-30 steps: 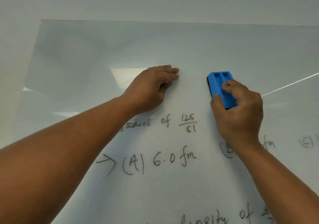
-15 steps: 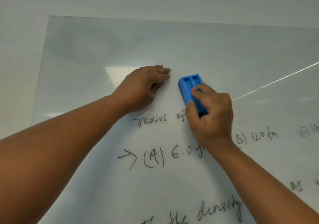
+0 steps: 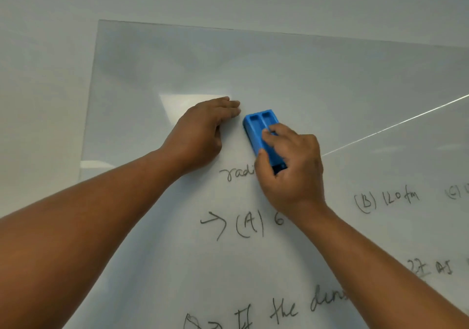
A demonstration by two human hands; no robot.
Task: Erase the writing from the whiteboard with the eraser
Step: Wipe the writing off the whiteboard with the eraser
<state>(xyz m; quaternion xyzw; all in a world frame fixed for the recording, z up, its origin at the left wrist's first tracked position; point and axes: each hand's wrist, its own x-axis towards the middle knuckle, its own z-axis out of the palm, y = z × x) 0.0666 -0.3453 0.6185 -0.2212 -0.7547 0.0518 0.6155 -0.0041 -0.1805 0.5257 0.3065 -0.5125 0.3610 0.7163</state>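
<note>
Blue eraser pressed on a whiteboard, gripped by the right hand.

Its long axis runs up the board; remaining writing lies below and right. The left hand rests flat just beside it, fingers straight, holding nothing.

one eraser, one whiteboard, two hands

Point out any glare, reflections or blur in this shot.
Head view: a bright glare patch sits on the whiteboard behind the left hand; a thin reflected streak runs right of the eraser; writing stays legible, softer toward the edges.
</note>
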